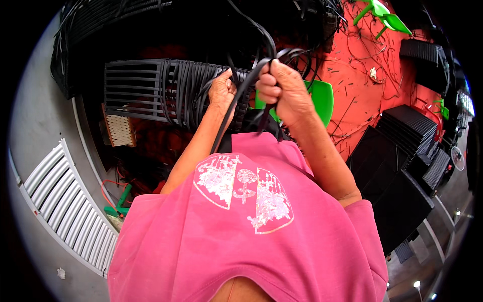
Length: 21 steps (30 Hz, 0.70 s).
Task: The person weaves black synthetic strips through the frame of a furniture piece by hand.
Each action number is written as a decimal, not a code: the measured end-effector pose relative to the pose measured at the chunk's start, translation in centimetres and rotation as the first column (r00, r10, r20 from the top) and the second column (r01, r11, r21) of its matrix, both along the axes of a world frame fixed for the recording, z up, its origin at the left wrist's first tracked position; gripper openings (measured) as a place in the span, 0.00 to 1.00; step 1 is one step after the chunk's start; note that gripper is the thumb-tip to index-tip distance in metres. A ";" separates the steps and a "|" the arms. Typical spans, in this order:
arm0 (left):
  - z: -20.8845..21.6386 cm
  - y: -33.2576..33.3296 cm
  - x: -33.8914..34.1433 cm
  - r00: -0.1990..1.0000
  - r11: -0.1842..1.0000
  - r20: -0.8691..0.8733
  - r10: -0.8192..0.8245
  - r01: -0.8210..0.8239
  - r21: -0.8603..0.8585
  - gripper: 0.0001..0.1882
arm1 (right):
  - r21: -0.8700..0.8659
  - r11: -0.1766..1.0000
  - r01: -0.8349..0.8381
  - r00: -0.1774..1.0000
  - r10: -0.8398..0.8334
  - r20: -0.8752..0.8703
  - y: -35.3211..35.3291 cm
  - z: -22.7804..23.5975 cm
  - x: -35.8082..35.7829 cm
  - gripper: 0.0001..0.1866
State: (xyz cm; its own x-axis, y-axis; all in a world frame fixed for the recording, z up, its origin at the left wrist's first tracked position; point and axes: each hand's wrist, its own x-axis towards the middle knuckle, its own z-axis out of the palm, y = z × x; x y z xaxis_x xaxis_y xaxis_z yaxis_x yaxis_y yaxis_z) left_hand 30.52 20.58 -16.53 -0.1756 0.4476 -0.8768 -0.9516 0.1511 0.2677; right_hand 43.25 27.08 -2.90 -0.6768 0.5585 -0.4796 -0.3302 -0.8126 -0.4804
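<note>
In front of me lies a black slatted frame [132, 89], its right part wrapped with flat black plastic strips [182, 93]. My left hand [221, 91] is closed at the right part of the frame, pinching a dark strip by the fingertips. Higher and to the right, my right hand [283, 89] is closed in a fist round a bundle of loose black strips [271, 48]. Some of these rise toward the top of the view, and one hangs down past my left forearm. The strip ends beyond my right fist curl and overlap.
Green plastic chair [320, 100] stands just right of the frame; another green chair [387, 19] is at far right. Scraps of strip litter the red floor [352, 80]. Black woven panels [385, 171] are stacked at right. A white louvred grille [68, 201] is at left.
</note>
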 end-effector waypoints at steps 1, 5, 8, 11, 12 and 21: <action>-1.6 0.0 -0.2 0.995 0.999 -0.093 -0.022 0.026 0.045 0.16 | -0.033 0.999 -0.023 1.000 0.023 -0.002 -0.9 0.0 -0.9 0.12; -3.8 -0.6 -0.8 0.946 0.957 0.246 0.209 -0.250 0.146 0.15 | 0.334 0.820 -0.465 0.851 0.310 0.424 -4.1 -1.4 -2.7 0.09; -2.8 -0.1 -0.3 0.908 0.955 0.381 0.177 -0.251 0.154 0.25 | 0.562 0.478 -0.675 0.727 0.296 0.620 -5.1 -2.4 -2.0 0.07; -2.5 0.7 -0.3 0.886 0.957 0.450 0.107 -0.215 0.196 0.23 | 0.731 0.288 -0.618 0.778 0.095 0.621 -6.0 -3.8 -1.2 0.09; -1.5 1.4 0.0 0.910 0.954 0.387 0.148 -0.235 0.186 0.20 | 0.746 0.272 -0.608 0.782 0.041 0.622 -6.0 -4.3 -1.3 0.11; -2.9 6.9 -0.4 0.958 0.968 0.272 0.086 -0.144 0.203 0.10 | 0.799 0.262 -0.542 0.756 -0.263 0.599 -2.0 -5.3 -3.1 0.04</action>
State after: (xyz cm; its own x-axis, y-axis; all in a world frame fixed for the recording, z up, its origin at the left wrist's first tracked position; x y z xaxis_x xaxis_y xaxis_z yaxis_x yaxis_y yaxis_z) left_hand 30.10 27.49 -19.42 -0.0172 0.6237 -0.7815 -0.9997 0.0021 0.0237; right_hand 40.18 25.07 -8.20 -0.6386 0.7694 0.0142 0.3665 0.3202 -0.8736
